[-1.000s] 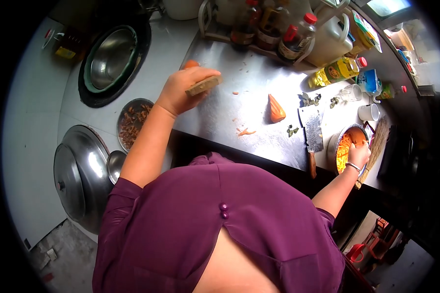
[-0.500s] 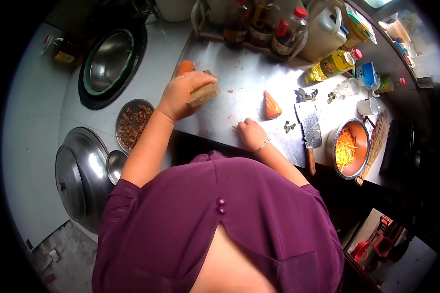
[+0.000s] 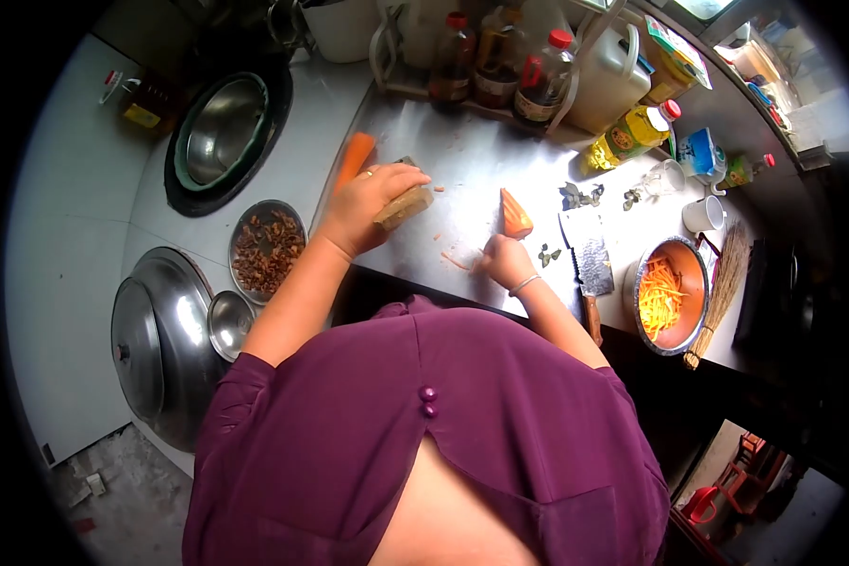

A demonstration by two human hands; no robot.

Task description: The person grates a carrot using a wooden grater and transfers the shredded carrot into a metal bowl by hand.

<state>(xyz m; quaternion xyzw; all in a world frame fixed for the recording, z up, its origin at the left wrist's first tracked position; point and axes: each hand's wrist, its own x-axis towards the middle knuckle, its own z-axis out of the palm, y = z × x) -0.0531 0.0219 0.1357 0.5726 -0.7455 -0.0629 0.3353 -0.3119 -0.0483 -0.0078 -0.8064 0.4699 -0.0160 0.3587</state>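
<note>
My left hand (image 3: 363, 209), wearing a ring, is closed around a greenish-brown rectangular block (image 3: 406, 208) over the metal worktop (image 3: 434, 141). A long orange carrot (image 3: 354, 158) lies just beyond that hand, partly hidden by it. My right hand (image 3: 507, 262), with a bracelet at the wrist, rests low over the worktop with curled fingers; whatever they may hold is hidden. Right at its knuckles lies a cut, pointed carrot piece (image 3: 514, 215); whether they touch I cannot tell. Thin orange scraps (image 3: 455, 260) lie to the left of that hand.
A cleaver (image 3: 590, 255) and dark leaves (image 3: 580, 195) lie to the right. Beyond stands a bowl of carrot shreds (image 3: 662, 302) beside a straw brush (image 3: 722, 292). Bottles (image 3: 542, 80) line the back; an oil bottle (image 3: 627, 137) tilts. Left are a bowl of brown pieces (image 3: 266, 250) and a lidded pot (image 3: 160, 340).
My right hand has moved right, up to the cut carrot piece, uncovering orange scraps. The left hand keeps the block, and more of the long carrot shows. The whole view has shifted slightly.
</note>
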